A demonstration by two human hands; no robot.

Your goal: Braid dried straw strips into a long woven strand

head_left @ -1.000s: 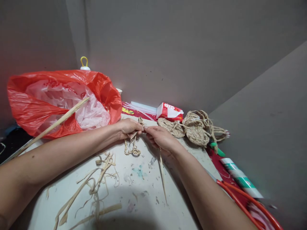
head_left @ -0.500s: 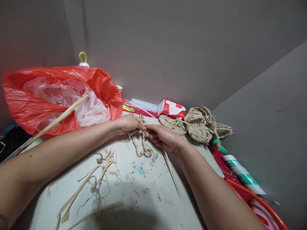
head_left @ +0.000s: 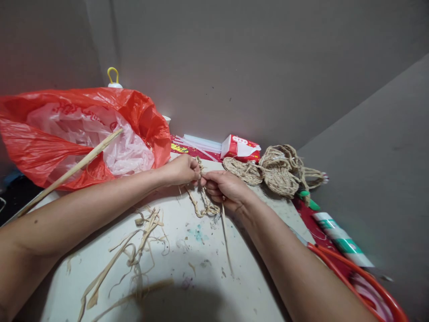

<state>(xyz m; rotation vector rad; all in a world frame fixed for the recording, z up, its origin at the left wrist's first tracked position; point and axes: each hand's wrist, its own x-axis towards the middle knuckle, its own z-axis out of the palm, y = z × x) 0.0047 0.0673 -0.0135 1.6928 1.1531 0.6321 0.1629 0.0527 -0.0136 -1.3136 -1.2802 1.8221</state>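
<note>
My left hand (head_left: 182, 171) pinches a thin twisted straw cord (head_left: 200, 210), which hangs in a loop onto the white table below. Touching it at the fingertips, my right hand (head_left: 226, 185) is closed on a pale straw strip (head_left: 227, 241) whose tail hangs down toward the table. The exact join between cord and strip is hidden by the fingers. Loose dry straw scraps (head_left: 147, 237) lie on the table, nearer to me than my left hand.
A red plastic bag (head_left: 147, 112) with a long pale stick (head_left: 77, 170) across it stands at left. Behind my hands are a red tissue pack (head_left: 241, 148) and coiled straw cord (head_left: 279, 174). At right lie a green-and-white roll (head_left: 343, 239) and a red-rimmed basin (head_left: 372, 281).
Both hands stay together with small finger movements. The hanging cord loop has shifted right, and the strip's tail has swung out and back. The whole view has tilted slightly.
</note>
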